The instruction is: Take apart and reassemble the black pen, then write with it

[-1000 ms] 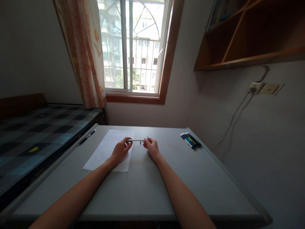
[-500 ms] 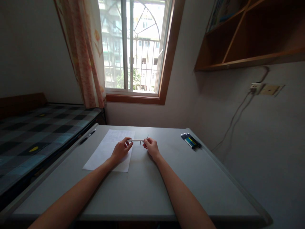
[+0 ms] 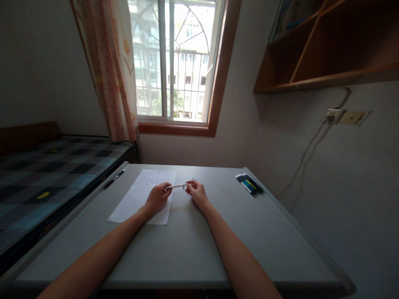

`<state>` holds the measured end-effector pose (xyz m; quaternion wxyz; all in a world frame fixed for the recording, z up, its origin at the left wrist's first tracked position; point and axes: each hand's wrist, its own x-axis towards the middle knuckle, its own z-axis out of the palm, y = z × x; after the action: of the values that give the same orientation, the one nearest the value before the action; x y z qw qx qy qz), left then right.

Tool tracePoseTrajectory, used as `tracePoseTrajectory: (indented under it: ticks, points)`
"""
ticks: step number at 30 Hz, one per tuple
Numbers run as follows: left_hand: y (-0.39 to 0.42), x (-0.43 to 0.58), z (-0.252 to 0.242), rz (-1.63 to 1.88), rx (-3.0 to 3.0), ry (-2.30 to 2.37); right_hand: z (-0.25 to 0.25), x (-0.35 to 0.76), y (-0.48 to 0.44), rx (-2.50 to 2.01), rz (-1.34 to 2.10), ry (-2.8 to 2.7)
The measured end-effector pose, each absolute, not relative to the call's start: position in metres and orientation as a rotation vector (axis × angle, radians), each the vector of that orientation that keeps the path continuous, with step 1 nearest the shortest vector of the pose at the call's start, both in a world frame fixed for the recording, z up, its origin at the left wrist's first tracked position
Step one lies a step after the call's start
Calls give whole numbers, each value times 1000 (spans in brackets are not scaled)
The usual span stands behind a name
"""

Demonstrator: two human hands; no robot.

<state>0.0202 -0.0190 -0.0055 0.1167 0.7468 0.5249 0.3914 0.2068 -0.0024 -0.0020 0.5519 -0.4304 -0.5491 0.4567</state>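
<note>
A slim white pen (image 3: pixel 178 185) spans the gap between my two hands above the table. My left hand (image 3: pixel 158 196) is closed on its left end, over the right part of a white sheet of paper (image 3: pixel 134 207). At the pen's other end, the fingers of my right hand (image 3: pixel 197 193) are pinched together. A thin dark tip (image 3: pixel 193 179) pokes up behind the right fingers; I cannot tell what it belongs to. Just below the pen shows a small dark piece (image 3: pixel 183 188), too small to name. Faint lines of writing cover the paper's upper part.
The grey table (image 3: pixel 193 249) has a raised rim. A dark pen (image 3: pixel 114 180) lies by its left edge, and a flat pack of dark pens or refills (image 3: pixel 249 185) lies at the back right. A bed (image 3: pixel 56 174) stands left; a wooden shelf (image 3: pixel 296 83) hangs at right.
The pen has tilted: its left end, with my left fingers, is slightly lower. My right hand has shifted a little to the left, and both hands keep their grip.
</note>
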Motion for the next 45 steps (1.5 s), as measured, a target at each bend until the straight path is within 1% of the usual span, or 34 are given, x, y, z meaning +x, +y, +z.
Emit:
tracePoseTrajectory:
  ticks: [12, 19, 22, 27, 30, 36, 45]
  points:
    - [-18, 21, -5, 1266, 2113, 1508, -2, 208, -3, -1041, 1031, -1315]
    - [-23, 21, 2, 1279, 2246, 1505, -1, 207, -3, -1051, 987, -1328]
    - [-23, 21, 3, 1269, 2241, 1521, 3, 210, -2, -1048, 951, -1210]
    - [-22, 20, 2, 1238, 2262, 1537, 13, 228, 1, -1058, 722, -921]
    - [-22, 19, 0, 1224, 2285, 1555, 17, 236, 2, -1090, 665, -814]
    - [-23, 20, 1, 1185, 2324, 1564, 13, 235, 4, -1083, 703, -814]
    - [-25, 21, 4, 1161, 2348, 1454, 3, 218, 2, -1023, 971, -1234]
